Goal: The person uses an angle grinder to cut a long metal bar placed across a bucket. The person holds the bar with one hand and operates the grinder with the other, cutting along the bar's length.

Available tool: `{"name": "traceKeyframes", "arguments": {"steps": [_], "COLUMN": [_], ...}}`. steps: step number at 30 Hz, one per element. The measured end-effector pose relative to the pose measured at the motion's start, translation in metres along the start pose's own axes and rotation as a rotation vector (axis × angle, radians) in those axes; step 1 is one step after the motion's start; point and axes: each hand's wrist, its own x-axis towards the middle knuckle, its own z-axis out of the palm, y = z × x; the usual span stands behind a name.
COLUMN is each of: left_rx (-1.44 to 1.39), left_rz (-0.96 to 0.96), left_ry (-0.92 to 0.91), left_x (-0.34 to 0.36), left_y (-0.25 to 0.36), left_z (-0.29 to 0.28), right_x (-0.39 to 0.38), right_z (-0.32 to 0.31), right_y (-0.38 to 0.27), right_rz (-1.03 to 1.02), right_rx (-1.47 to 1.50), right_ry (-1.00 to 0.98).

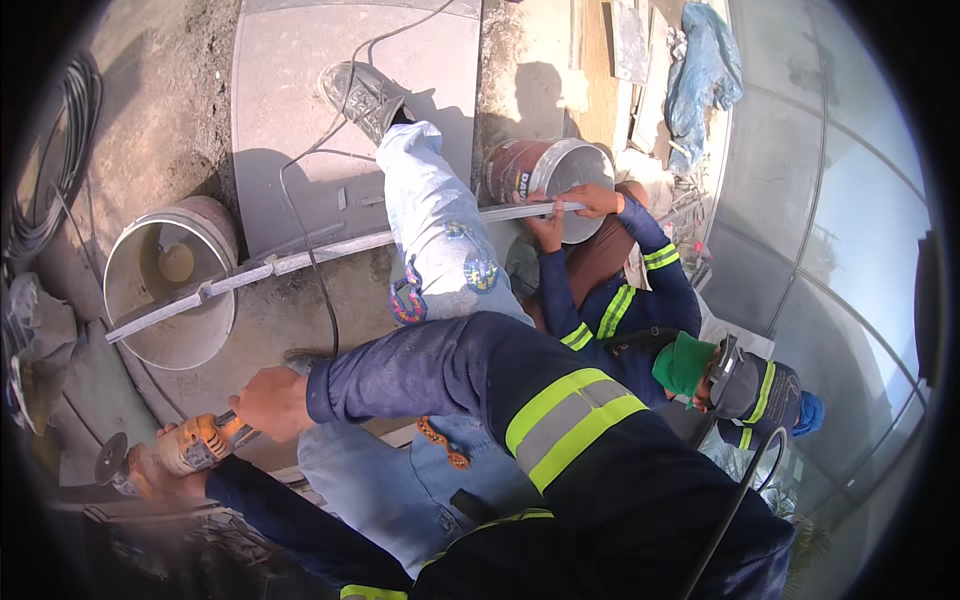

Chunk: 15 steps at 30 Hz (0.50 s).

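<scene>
My right hand (272, 402) grips the rear of an orange angle grinder (200, 443). My left hand (150, 472) holds its front end next to the disc (108, 460). Both sleeves are navy with reflective stripes. A long grey metal bar (300, 262) lies across two buckets, above and to the right of the grinder. A leg in blue jeans (435, 230) stretches over the bar, its shoe (360, 92) on a grey slab (290, 70). A crouching co-worker's hands (570, 210) hold the bar's right end.
A grey bucket (172, 285) carries the bar's left end and a red-sided bucket (545, 170) its right end. A black power cord (318, 250) runs across the slab. Coiled black cable (60, 150) lies far left. Blue plastic sheeting (705, 70) and glass panels (830, 200) are at right.
</scene>
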Motion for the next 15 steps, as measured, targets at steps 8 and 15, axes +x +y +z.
{"name": "traceKeyframes", "arguments": {"steps": [8, 15], "left_rx": [-0.304, -0.373], "left_rz": [-0.030, -0.007], "left_ry": [0.044, 0.085], "left_x": [-0.008, 0.014], "left_y": [-0.036, -0.073], "left_z": [0.116, 0.114], "right_x": [0.013, 0.027], "right_z": [-0.059, -0.052], "right_y": [-0.012, 0.011], "right_rz": [0.286, 0.303], "right_rx": [-0.154, -0.183], "right_ry": [-0.084, -0.081]}}
